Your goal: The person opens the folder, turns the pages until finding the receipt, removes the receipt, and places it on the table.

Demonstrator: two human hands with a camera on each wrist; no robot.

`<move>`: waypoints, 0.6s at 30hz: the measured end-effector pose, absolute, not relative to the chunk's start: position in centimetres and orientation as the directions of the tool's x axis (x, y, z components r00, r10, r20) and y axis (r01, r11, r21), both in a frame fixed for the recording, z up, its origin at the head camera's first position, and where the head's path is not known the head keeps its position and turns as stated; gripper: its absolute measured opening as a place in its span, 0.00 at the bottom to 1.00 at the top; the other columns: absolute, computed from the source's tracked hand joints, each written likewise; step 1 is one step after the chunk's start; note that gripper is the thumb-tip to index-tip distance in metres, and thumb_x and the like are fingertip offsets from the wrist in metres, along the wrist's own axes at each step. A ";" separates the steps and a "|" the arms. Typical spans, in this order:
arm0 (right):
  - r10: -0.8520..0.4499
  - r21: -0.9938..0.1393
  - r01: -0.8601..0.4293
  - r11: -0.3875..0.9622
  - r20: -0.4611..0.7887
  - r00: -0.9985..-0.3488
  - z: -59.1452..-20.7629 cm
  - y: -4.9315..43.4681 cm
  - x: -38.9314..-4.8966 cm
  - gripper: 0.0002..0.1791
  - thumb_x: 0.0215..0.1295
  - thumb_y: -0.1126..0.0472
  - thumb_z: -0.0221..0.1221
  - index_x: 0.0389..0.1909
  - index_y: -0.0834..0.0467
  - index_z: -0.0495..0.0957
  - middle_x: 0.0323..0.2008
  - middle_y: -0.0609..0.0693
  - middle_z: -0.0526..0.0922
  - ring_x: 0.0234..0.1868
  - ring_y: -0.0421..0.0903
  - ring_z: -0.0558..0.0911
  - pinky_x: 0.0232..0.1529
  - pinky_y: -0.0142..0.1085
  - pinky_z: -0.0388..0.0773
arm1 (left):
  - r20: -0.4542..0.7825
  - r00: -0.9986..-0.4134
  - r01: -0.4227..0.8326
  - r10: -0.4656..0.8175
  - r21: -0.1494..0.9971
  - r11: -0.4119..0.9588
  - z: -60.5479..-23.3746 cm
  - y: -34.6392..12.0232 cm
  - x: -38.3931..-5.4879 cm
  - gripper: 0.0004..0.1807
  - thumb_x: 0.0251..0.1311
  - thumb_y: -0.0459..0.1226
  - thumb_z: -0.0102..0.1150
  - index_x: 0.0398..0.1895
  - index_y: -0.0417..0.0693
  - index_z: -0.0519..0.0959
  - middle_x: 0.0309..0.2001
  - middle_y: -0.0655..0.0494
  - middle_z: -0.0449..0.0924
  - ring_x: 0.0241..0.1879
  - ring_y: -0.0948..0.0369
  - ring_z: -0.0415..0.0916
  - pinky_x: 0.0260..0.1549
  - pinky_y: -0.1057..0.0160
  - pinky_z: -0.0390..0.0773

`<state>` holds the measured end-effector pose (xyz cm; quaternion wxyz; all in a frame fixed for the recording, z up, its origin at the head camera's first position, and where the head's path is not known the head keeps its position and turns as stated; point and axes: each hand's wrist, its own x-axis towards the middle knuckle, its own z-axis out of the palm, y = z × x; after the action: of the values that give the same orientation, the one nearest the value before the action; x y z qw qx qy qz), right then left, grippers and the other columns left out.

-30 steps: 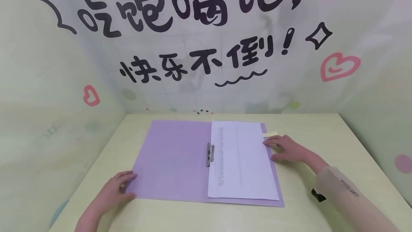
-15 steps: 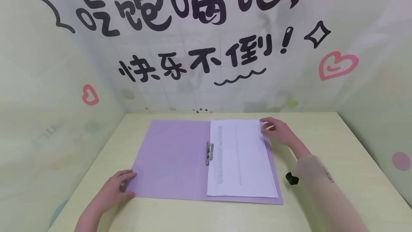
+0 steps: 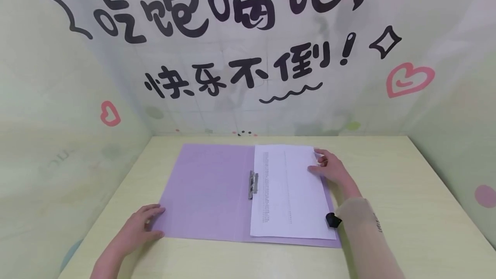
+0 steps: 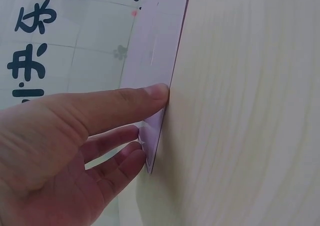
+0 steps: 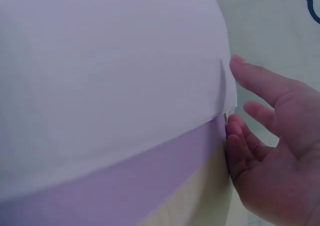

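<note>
A purple folder (image 3: 209, 193) lies spread flat on the table, a stack of white printed paper (image 3: 306, 197) on its right half. A metal clip (image 3: 252, 185) stands near the fold, at the stack's left edge. My left hand (image 3: 136, 229) touches the folder's near left corner; in the left wrist view the thumb (image 4: 132, 103) lies on the near edge and the fingers reach the left edge. My right hand (image 3: 334, 167) is at the far right corner of the papers. In the right wrist view its thumb (image 5: 260, 81) is close to the sheets' edge, with the fingers beside the corner.
The pale wooden table (image 3: 399, 210) extends around the folder. Printed curtain-like walls (image 3: 217, 115) with black lettering and hearts close off the back and sides. A small black object (image 3: 333, 220) is at my right wrist, by the sleeve (image 3: 364, 231).
My right hand has moved from the papers' right edge up to the far corner, then its thumb has come over the sheets. A pale yellow strip there is out of sight. My left hand stays put.
</note>
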<state>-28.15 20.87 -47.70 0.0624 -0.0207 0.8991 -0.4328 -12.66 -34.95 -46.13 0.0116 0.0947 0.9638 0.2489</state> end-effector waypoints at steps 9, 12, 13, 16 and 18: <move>-0.152 -0.750 -0.038 0.661 -0.083 -0.985 -47.9 21.7 -28.0 0.41 0.59 0.59 0.69 0.69 0.70 0.62 0.44 0.57 0.68 0.46 0.51 0.67 0.44 0.39 0.66 | 0.021 -0.984 0.165 0.177 0.481 0.861 -46.2 -34.9 -12.7 0.36 0.42 0.36 0.77 0.58 0.32 0.76 0.61 0.31 0.71 0.53 0.37 0.76 0.46 0.49 0.84; -0.157 -0.746 -0.054 0.664 -0.067 -0.985 -48.0 21.7 -28.0 0.40 0.60 0.59 0.68 0.68 0.70 0.64 0.43 0.58 0.69 0.45 0.51 0.67 0.44 0.38 0.66 | 0.021 -0.984 0.166 0.179 0.492 0.855 -46.2 -34.9 -12.8 0.36 0.42 0.35 0.77 0.58 0.32 0.76 0.61 0.30 0.71 0.54 0.36 0.75 0.46 0.49 0.84; -0.160 -0.746 -0.061 0.663 -0.062 -0.985 -48.0 21.7 -27.9 0.39 0.59 0.60 0.68 0.68 0.71 0.64 0.44 0.58 0.69 0.45 0.52 0.67 0.44 0.38 0.66 | 0.020 -0.984 0.164 0.178 0.494 0.854 -46.2 -34.9 -12.7 0.36 0.42 0.35 0.77 0.58 0.32 0.76 0.61 0.30 0.71 0.54 0.36 0.75 0.46 0.49 0.84; -0.161 -0.748 -0.070 0.660 -0.049 -0.986 -48.1 21.6 -27.9 0.39 0.59 0.60 0.68 0.67 0.71 0.64 0.45 0.59 0.70 0.46 0.53 0.68 0.45 0.38 0.67 | 0.020 -0.984 0.165 0.179 0.492 0.855 -46.4 -34.9 -12.7 0.35 0.43 0.34 0.76 0.57 0.31 0.76 0.61 0.30 0.71 0.55 0.36 0.75 0.46 0.50 0.84; -0.156 -0.751 -0.068 0.656 -0.047 -0.987 -48.1 21.6 -27.8 0.39 0.59 0.60 0.68 0.67 0.71 0.64 0.46 0.60 0.70 0.46 0.53 0.68 0.46 0.39 0.68 | 0.021 -0.983 0.166 0.180 0.495 0.853 -46.4 -35.0 -12.7 0.35 0.43 0.34 0.77 0.57 0.31 0.76 0.60 0.30 0.71 0.55 0.36 0.75 0.45 0.50 0.84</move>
<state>-27.83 21.62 -48.06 0.0537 -0.0618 0.9084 -0.4099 -12.73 -34.95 -46.38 0.0132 0.0899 0.9624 0.2558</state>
